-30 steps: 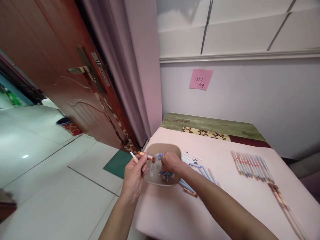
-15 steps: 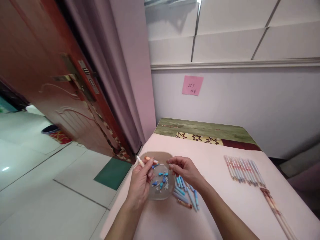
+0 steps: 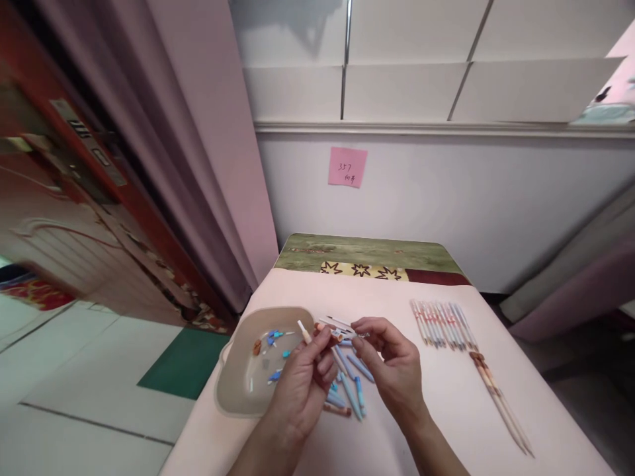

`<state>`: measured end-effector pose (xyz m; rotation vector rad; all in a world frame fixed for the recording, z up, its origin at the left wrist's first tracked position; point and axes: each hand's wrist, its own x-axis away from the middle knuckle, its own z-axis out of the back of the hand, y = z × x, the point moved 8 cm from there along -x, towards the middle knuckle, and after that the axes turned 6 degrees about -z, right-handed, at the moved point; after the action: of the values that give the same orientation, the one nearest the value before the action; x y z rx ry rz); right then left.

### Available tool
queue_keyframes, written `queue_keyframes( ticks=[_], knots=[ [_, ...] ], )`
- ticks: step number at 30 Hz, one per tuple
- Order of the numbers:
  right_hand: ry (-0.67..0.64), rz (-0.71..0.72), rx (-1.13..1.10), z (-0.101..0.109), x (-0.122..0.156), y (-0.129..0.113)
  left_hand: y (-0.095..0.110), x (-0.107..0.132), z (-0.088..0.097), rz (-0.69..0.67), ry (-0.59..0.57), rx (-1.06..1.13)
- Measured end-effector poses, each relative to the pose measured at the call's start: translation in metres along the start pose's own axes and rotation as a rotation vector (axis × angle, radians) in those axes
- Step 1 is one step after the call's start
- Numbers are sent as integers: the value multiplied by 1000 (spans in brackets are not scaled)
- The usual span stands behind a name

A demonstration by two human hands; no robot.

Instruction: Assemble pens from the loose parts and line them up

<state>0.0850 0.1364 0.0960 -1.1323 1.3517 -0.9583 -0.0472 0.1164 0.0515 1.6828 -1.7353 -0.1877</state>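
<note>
My left hand (image 3: 302,383) is closed round two slim pen parts, a white one and an orange-tipped pen barrel (image 3: 331,332), held above the table. My right hand (image 3: 391,360) pinches a tiny part at the barrel's tip, fingers pressed together. A beige tray (image 3: 233,383) just left of my hands holds several small blue and brown pen pieces. Loose blue pen barrels (image 3: 350,390) lie on the pink table cover (image 3: 446,410) under and between my hands.
A row of finished pens (image 3: 441,324) lies to the right, with more pens (image 3: 496,396) trailing toward the table's right edge. A pink sticky note (image 3: 347,166) hangs on the wall. A curtain (image 3: 188,165) and a red door (image 3: 59,218) stand at left.
My right hand left the tray and came up to the barrel tip held in my left hand. Both hands shifted right of the tray as the view swung right.
</note>
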Motion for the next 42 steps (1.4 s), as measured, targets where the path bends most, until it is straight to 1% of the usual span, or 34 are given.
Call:
queue_keyframes(
  ticks=[4, 10, 15, 18, 27, 30, 33, 39, 42],
  knots=[
    [31, 99, 100, 10, 2, -5, -6, -2, -6, 5, -4, -11],
    [40, 189, 187, 13, 2, -8, -17, -6, -8, 34, 1, 10],
    [49, 278, 331, 13, 4, -13, -35, -11, -5, 144, 46, 99],
    [42, 311, 380, 14, 6, -16, -41, -13, -5, 183, 65, 132],
    [38, 314, 427, 14, 6, -16, -42, -13, -5, 187, 49, 139],
    [48, 293, 431, 13, 5, -13, -42, -12, -4, 187, 62, 133],
    [25, 270, 438, 8, 5, -11, -40, -11, -3, 185, 65, 132],
    [33, 225, 439, 8, 7, -10, -33, -10, -3, 168, 20, 137],
    [27, 237, 459, 9, 8, -12, -29, -9, -4, 151, -12, 145]
  ],
)
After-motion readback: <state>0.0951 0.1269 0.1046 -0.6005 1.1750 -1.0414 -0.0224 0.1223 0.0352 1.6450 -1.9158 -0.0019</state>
